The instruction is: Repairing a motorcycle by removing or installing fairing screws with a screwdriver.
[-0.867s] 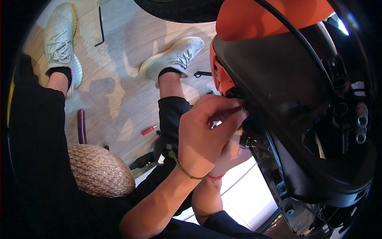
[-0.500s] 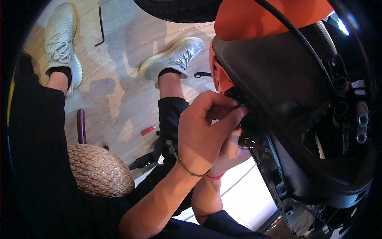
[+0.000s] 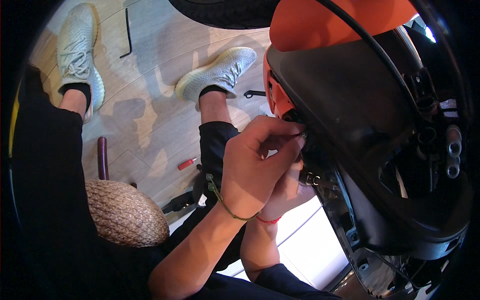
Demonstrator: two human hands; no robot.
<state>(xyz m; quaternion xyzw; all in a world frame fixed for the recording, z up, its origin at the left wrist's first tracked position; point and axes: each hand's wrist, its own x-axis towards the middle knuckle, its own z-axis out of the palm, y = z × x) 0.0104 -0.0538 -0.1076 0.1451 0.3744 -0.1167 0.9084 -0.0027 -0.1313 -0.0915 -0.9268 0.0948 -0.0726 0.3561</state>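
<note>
My left hand, with a green cord bracelet at the wrist, is beside the dark body panel of a motorbike or scooter. Its thumb and forefinger are pinched together on a small shiny metal piece, too small to name surely. Partly behind it is my right hand, a red cord around the wrist; its fingers are hidden by the left hand and the panel's edge. Just above my fingertips an orange panel meets the dark one. A black bracket with metal rings lies close to my right hand.
An orange fender and black tyre are at the top. On the wood floor lie a hex key, a red-handled screwdriver and a black tool. A woven seat stands between my legs.
My left hand has drawn slightly back from the panel, and the small metal piece now shows between its fingertips. The right hand stays nearly where it was.
</note>
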